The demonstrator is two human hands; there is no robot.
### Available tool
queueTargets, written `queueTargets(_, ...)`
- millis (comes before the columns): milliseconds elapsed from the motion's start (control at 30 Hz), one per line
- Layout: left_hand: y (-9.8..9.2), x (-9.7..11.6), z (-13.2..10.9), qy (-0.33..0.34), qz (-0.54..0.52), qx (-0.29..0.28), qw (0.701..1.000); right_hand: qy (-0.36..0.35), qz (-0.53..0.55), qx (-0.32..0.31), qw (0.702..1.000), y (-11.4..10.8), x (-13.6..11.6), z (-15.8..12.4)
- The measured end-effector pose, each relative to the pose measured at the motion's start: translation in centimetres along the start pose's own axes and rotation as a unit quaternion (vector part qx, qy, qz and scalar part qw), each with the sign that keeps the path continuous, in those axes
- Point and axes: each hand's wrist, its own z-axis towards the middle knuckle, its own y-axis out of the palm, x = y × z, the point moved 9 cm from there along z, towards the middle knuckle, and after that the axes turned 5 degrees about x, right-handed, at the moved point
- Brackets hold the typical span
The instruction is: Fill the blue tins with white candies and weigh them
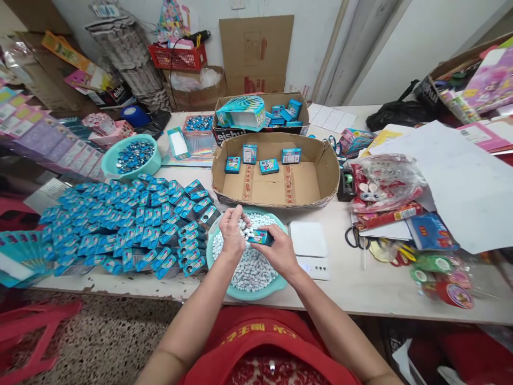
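Observation:
A mint-green basin [236, 294] full of small white candies [252, 270] stands in front of me. Above it, my right hand [278, 248] grips a small blue box [259, 237], tilted with one end toward my other hand. My left hand [233, 232] is curled around several white candies, close to that end of the box. Beyond the basin sits a low cardboard tray [276, 198] with several blue boxes [269, 166] lying in it. To the left, many blue boxes [132, 230] are spread over the table, some with their ends open.
A white scale [308, 240] stands right of the basin. Farther right lie black-handled scissors [355, 238], tape rolls [443, 263] and plastic-wrapped goods [388, 182]. A second green basin [132, 152] holds small blue-and-silver pieces. Another carton [240, 133] stands behind the tray.

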Motion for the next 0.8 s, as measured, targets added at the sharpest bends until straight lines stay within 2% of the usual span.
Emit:
queueTargets(200, 0.6, -0.7, 0.2, -0.023, -0.006, -0.016, 1.0, 0.018, 0.009, -0.008, 1.0, 0.2, 0.7, 0.2)
queueTargets(300, 0.8, -0.5, 0.1, 0.01, 0.024, -0.021, 0.999, 0.02, 0.014, -0.011, 1.0, 0.4, 0.8, 0.1)
queueTargets(467, 0.8, -0.2, 0.3, 0.032, 0.073, -0.037, 0.996, 0.044, 0.016, 0.026, 0.999, 0.5, 1.0, -0.2)
queueTargets(600, 0.6, 0.3, 0.7, 0.066, 0.08, -0.031, 0.994, 0.024, 0.033, 0.035, 0.999, 0.8, 0.8, -0.3)
queueTargets(800, 1.2, -0.2, 0.3, 0.039, 0.058, -0.044, 0.997, 0.044, 0.059, 0.04, 0.997, 0.6, 1.9, -0.3)
